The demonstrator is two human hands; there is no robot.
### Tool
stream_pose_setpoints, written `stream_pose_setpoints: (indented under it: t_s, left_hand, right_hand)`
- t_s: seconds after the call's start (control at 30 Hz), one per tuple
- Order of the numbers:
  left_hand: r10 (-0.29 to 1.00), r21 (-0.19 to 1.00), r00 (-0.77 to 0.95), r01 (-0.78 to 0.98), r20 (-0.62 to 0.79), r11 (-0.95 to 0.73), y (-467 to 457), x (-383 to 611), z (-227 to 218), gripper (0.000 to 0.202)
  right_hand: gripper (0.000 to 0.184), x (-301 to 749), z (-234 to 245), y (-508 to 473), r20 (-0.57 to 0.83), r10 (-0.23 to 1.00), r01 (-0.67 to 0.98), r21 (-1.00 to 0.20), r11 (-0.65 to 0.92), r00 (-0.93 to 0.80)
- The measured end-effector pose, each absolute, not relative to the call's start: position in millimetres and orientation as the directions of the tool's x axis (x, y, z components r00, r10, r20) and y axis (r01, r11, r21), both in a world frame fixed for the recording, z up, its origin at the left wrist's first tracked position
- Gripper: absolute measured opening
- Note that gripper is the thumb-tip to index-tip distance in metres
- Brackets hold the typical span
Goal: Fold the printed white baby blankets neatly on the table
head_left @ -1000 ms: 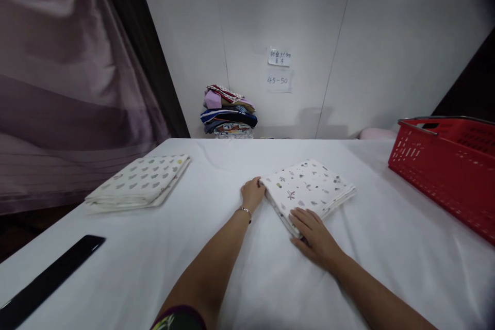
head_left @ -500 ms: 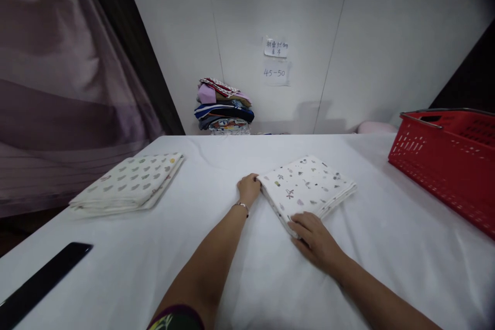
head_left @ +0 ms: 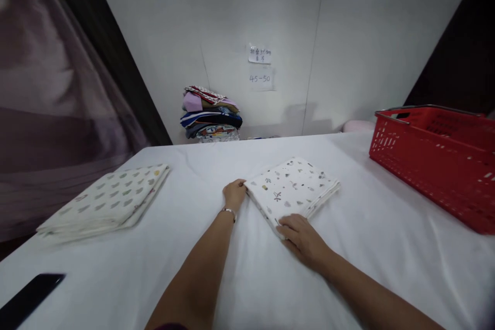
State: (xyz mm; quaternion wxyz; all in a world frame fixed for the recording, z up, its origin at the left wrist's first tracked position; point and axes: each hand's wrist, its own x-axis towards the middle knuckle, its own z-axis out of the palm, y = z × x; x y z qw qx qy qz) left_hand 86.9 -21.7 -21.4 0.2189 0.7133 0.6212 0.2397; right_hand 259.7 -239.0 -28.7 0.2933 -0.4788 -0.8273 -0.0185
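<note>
On the white-covered desk (head_left: pixel 240 289), right of centre, lies a folded cloth (head_left: pixel 292 188). The left hand (head_left: pixel 234 194) has its grip closed on the left corner, fingertips partly hidden. The right hand (head_left: pixel 301 237) lays loosely curved fingers over the near corner; whether its thumb pinches from below I cannot tell. A black strip (head_left: pixel 31 299) and red basket (head_left: pixel 433 160) run out of view.
</note>
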Motion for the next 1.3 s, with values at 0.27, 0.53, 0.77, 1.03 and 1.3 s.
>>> stream_pose_setpoints:
  t_s: [0.27,0.53,0.77,1.03,1.3]
  left_hand:
    - [0.976,0.586,0.203,0.782,0.083,-0.212,-29,82,-5,0.030]
    - [0.593,0.324,0.677,0.497,0.436,-0.805,-112,118,-5,0.035]
    - [0.537,0.289,0.764,0.457,0.357,-0.841,-131,121,-32,0.038]
    - [0.519,0.321,0.775,0.419,0.361,-0.849,-158,124,-24,0.037]
    - [0.415,0.163,0.816,0.382,0.402,-0.910,-171,124,-33,0.041]
  right_hand:
    - [0.024,259,-23,-240,0.518,0.784,0.788,-0.298,0.539,-0.341]
    - [0.026,258,-19,-240,0.525,0.769,0.782,-0.276,0.559,-0.365]
    - [0.021,273,-12,-255,0.532,0.772,0.736,-0.354,0.577,-0.348]
    - [0.024,368,-24,-231,0.331,0.733,0.570,-0.816,-0.094,0.594]
    - [0.037,445,-7,-197,0.053,0.633,0.453,-0.744,-0.491,0.773]
